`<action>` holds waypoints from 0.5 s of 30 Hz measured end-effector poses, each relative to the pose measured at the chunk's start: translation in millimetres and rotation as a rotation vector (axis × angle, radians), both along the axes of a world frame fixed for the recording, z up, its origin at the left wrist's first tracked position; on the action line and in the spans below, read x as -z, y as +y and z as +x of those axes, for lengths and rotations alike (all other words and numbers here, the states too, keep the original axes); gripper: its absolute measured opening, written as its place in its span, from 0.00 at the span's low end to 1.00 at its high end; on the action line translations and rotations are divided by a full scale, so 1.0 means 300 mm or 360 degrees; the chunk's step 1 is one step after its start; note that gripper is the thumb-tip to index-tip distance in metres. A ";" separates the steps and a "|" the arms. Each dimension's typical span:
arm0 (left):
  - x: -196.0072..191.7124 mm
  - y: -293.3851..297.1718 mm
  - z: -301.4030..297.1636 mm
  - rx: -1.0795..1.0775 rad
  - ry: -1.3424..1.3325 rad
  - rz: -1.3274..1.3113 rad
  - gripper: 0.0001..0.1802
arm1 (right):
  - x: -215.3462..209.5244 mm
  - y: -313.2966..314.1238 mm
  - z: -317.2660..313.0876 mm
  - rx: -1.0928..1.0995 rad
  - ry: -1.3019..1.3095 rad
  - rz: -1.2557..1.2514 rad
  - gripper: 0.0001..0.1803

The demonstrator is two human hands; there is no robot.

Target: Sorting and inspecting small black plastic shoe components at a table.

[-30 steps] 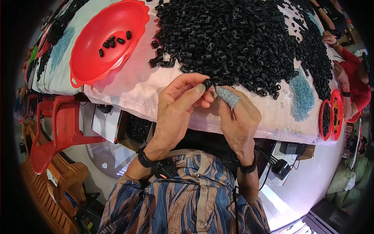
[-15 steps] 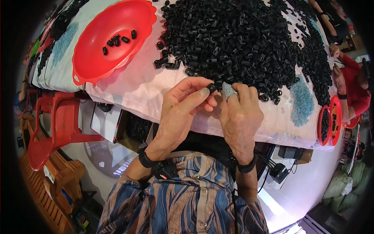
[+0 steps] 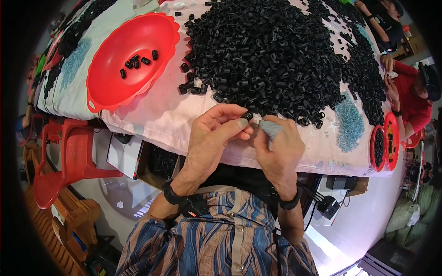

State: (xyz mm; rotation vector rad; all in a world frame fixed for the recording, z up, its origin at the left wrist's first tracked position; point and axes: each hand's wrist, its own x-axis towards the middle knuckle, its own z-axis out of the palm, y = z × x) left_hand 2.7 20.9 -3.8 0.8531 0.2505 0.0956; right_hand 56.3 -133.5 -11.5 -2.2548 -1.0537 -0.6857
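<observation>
Grip, left hand (image 3: 206, 136): closed to a thumb-and-forefinger pinch on one small black part (image 3: 247, 116); other fingers half curled behind. Grip, right hand (image 3: 282, 152): fingers folded in, a grey ribbed wrap (image 3: 271, 129) round a digit; blurred, so cannot tell whether anything sits inside it.

Positions, taking the held part as clock centre, 12 straight out over the desk (image 3: 156, 108): left hand at 8, right hand near 5, its fingertips just beside the part. Big heap of black pieces (image 3: 267, 60) between 12 and 1, its near edge close beyond the fingers. Loose pieces (image 3: 199, 89) at 10. Red basin (image 3: 113, 53) farther out at 10, a few black pieces (image 3: 136, 64) lying in it.

On handling: left pinch looks best used as a fixed vice, thumb flat to the wall of the part, the end facing 3 left uncovered for the right fingers. Right hand probably does better with short, straight moves from the wrist, wrapped digit taking the pressure. Too hard a squeeze could roll something this small out of the pinch; over cloth rather than the heap, a dropped piece would be easier to find.
</observation>
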 end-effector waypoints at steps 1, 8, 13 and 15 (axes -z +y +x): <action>-0.003 0.001 0.000 0.0000 0.0004 0.0001 0.12 | -0.005 -0.004 -0.011 0.0039 0.0251 0.0329 0.06; -0.022 -0.030 0.004 0.0249 0.0082 0.0053 0.10 | -0.084 -0.066 -0.036 -0.0047 0.1748 0.1468 0.12; -0.011 -0.038 0.003 0.0295 0.0104 0.0099 0.10 | -0.075 -0.071 -0.047 -0.0154 0.1760 0.1548 0.12; -0.008 -0.040 0.001 0.0296 0.0061 0.0127 0.10 | -0.080 -0.067 -0.053 -0.0094 0.1730 0.1518 0.12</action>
